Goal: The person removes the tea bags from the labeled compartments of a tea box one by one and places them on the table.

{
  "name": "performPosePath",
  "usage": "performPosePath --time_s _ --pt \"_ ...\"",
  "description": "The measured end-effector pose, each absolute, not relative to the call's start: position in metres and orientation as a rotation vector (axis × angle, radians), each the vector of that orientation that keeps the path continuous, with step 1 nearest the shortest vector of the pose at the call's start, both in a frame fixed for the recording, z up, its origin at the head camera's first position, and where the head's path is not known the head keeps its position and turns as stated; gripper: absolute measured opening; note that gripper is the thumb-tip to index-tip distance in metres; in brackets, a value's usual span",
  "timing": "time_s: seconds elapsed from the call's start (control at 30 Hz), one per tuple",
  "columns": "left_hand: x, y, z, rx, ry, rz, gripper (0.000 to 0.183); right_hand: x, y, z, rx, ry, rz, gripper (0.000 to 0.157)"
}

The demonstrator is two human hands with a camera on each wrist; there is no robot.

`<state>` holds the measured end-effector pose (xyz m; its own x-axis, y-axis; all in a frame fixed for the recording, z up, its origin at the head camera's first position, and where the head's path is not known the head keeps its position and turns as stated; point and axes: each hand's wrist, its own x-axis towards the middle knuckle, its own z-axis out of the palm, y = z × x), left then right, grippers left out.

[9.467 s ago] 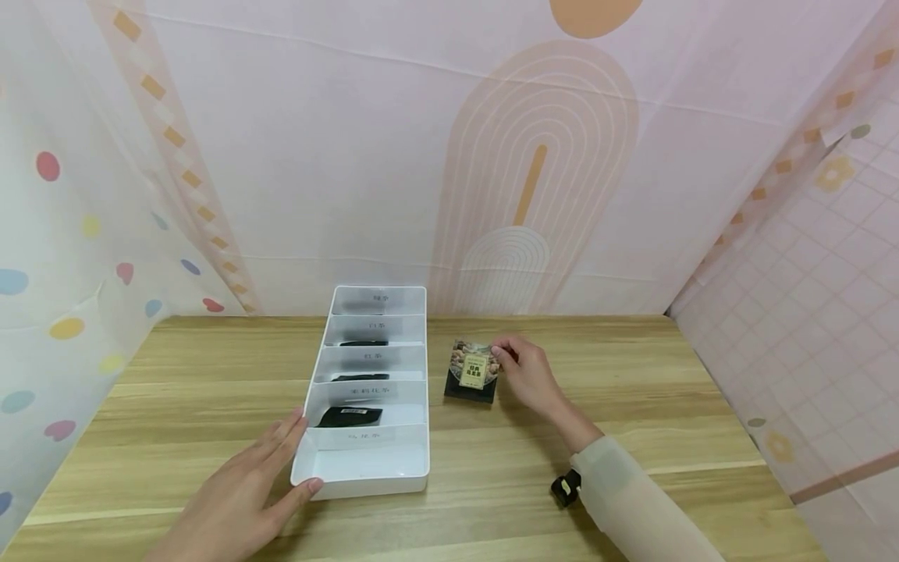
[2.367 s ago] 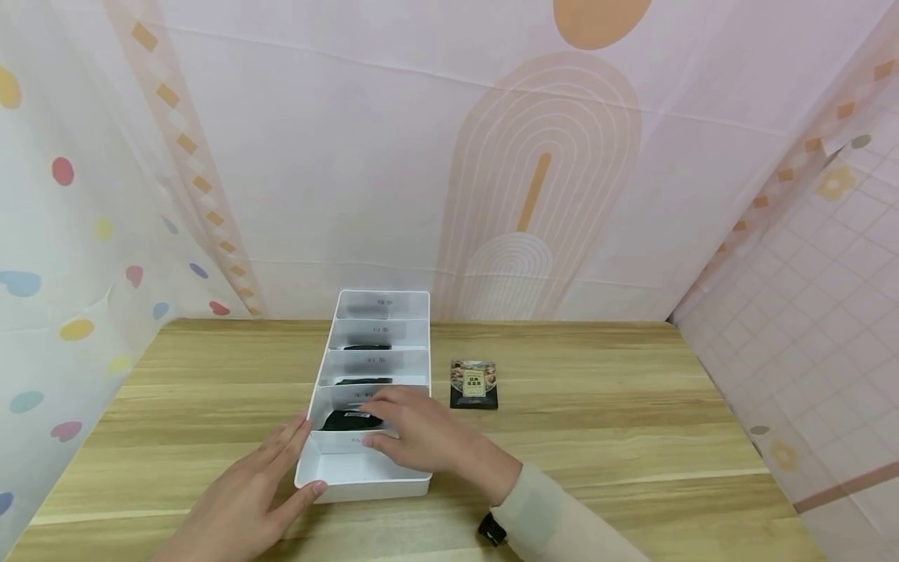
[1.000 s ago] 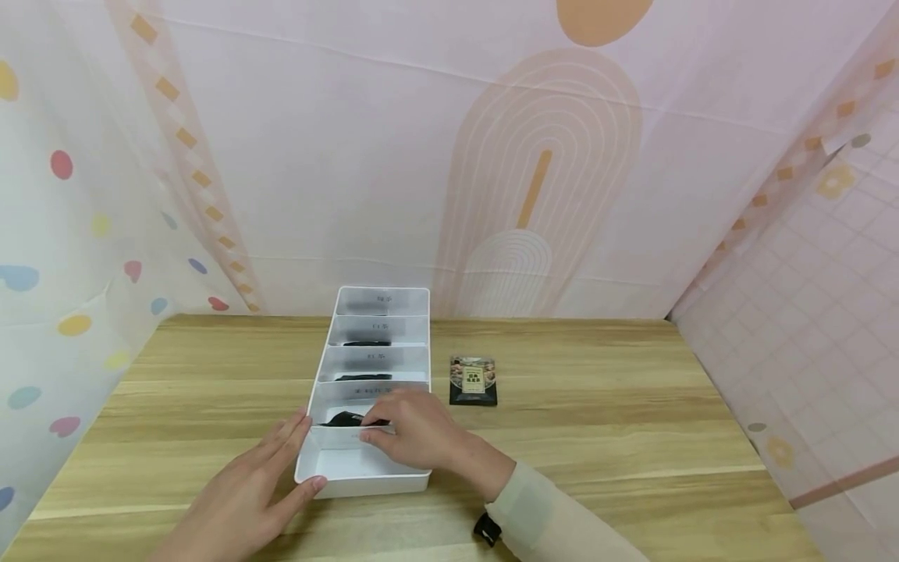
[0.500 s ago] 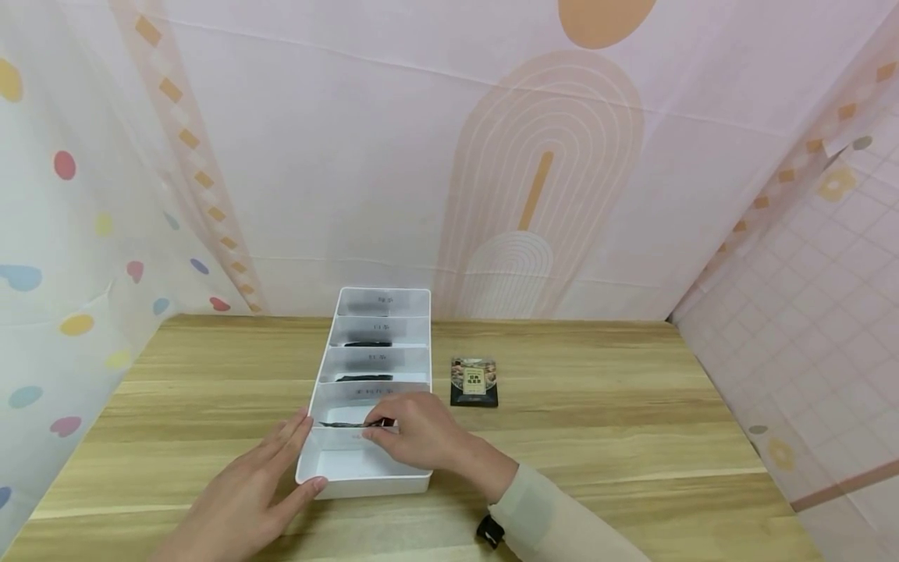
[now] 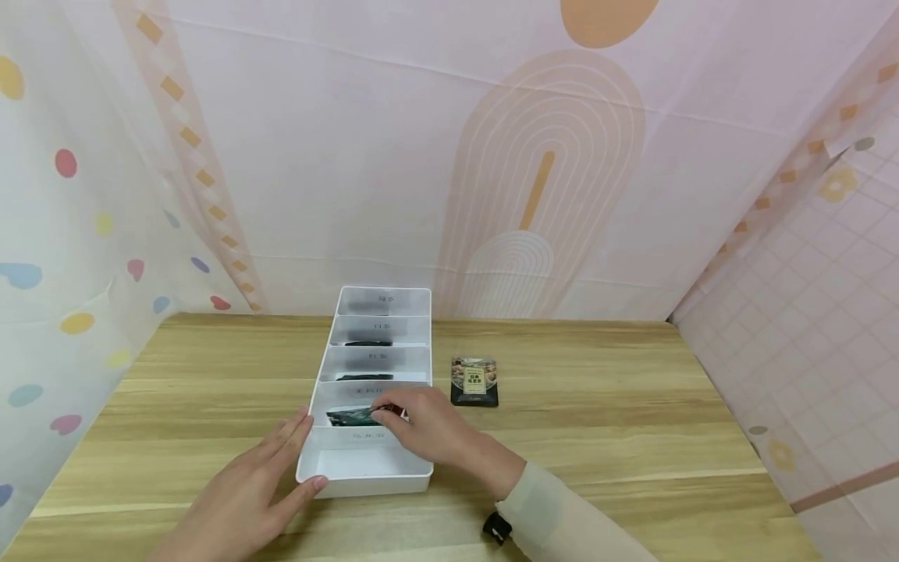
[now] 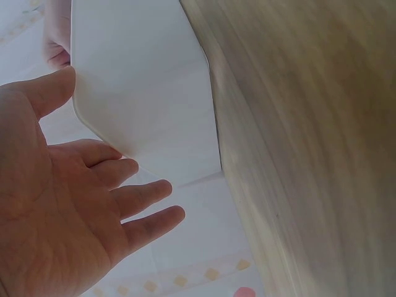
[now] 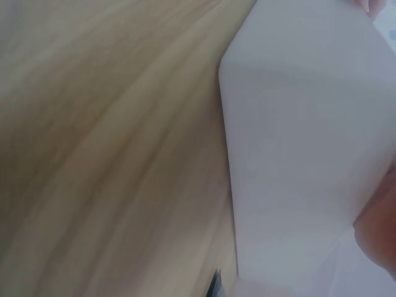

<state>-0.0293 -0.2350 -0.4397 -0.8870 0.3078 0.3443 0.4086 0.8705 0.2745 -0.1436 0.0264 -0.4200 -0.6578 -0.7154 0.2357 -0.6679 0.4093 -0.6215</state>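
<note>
A long white divided box (image 5: 372, 489) stands on the table, its compartments marked with printed labels. My left hand (image 5: 246, 484) touches its near left corner, thumb at the front rim and fingers along the side. The left wrist view shows those fingers (image 6: 145, 197) fairly straight and spread against the box wall. My right hand (image 5: 438, 429) reaches over the right rim and pinches a dark green tea sachet (image 5: 349, 417) by its right end, tilted in the second compartment from the front. Only part of the right hand shows in the right wrist view, past the box wall.
A black tea sachet (image 5: 474, 382) with a pale label lies flat on the wooden table (image 5: 597, 421), right of the box. Dark sachets (image 5: 365, 378) sit in compartments farther back. A patterned cloth (image 5: 337, 156) hangs behind the table. A black strap piece (image 5: 497, 528) hangs under the right sleeve.
Earlier my right hand set the black sachet on the table, then reached into the box and pinched the green sachet. Since half a second ago its face has tilted into view. Left hand unchanged.
</note>
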Motion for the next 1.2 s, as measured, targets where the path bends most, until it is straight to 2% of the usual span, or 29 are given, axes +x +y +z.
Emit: performPosePath --time_s 1.2 --pt "-0.03 -0.234 -0.439 -0.513 -2.79 -0.501 0.08 -0.157 0.057 -0.388 -1.136 2.658 -1.531 0.012"
